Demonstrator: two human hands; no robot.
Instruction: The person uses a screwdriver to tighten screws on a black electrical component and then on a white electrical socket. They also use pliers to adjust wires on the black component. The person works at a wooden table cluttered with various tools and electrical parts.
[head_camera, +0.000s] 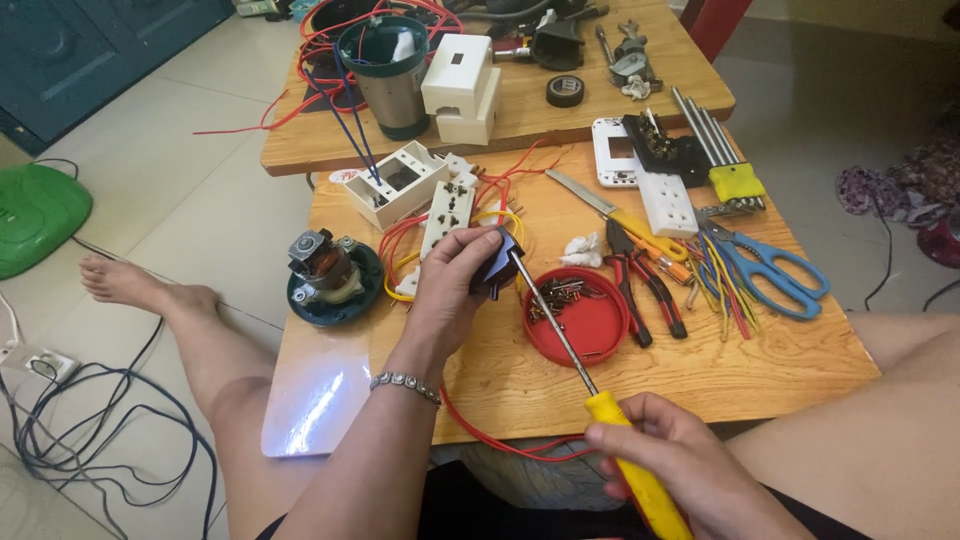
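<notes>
Holding a small dark plug-like part (497, 262) above the middle of the wooden worktop (800, 360), my left hand (450, 285) pinches it between thumb and fingertips, just over the red wires (480, 425). My right hand (672, 462) is wrapped around the yellow handle of a screwdriver (590, 385), whose thin steel shaft runs up across the red dish of screws (585, 320) so that the tip meets the part.

Assessment: the part looks light, rigid plastic, small enough to twist in the fingers under screwdriver pressure; I judge the best hold is across its flat sides, clear of the screw face. The screwdriver is stiff and long, so its tip may slip off.

Nearby: a white socket strip (447, 215) just beyond the left hand, a motor on a green base (330, 275) to the left, red-handled pliers (645, 280) and blue scissors (775, 270) to the right.
</notes>
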